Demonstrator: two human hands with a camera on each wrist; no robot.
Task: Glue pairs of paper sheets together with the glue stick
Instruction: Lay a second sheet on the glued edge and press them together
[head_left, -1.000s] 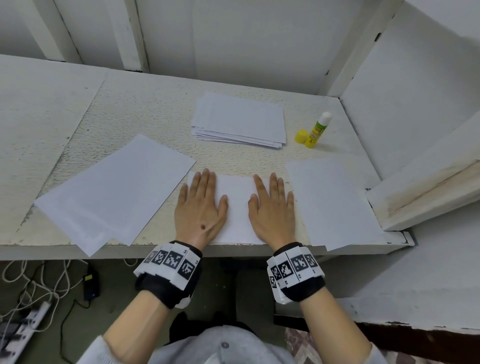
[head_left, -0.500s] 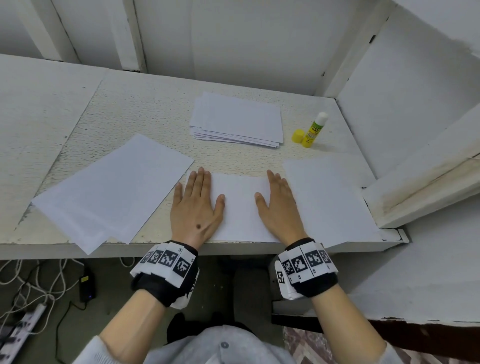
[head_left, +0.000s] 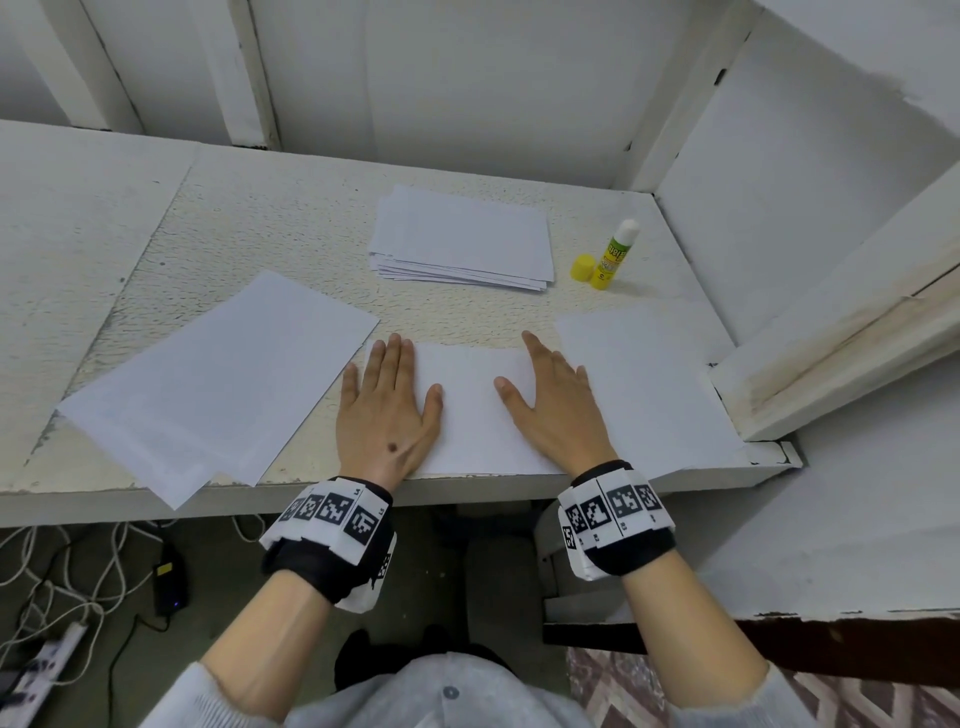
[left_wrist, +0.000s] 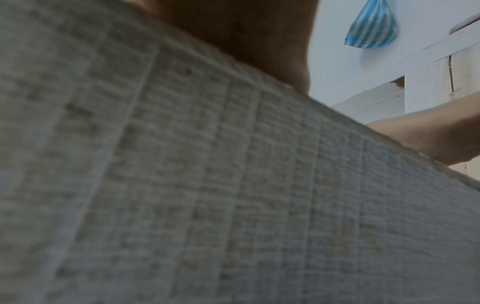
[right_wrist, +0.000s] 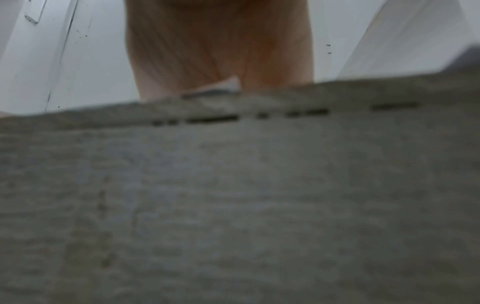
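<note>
From the head view I see my left hand (head_left: 387, 415) and right hand (head_left: 553, 410) lying flat, fingers straight, on the middle sheet (head_left: 472, 410) at the near edge of the table (head_left: 291, 218). Beyond that sheet lies the paper stack (head_left: 462, 239); to the right of the stack stands the glue stick (head_left: 615, 254), uncapped, its yellow cap (head_left: 582, 267) just beside it. Left of the middle sheet lie overlapping left sheets (head_left: 208, 384); on its right, a right sheet (head_left: 639, 384).

My left wrist view gives mostly the blurred table edge (left_wrist: 207, 185); I cannot tell the fingers there.

My right wrist view likewise: the underside of the hand above the table edge, fingers unseen.
</note>
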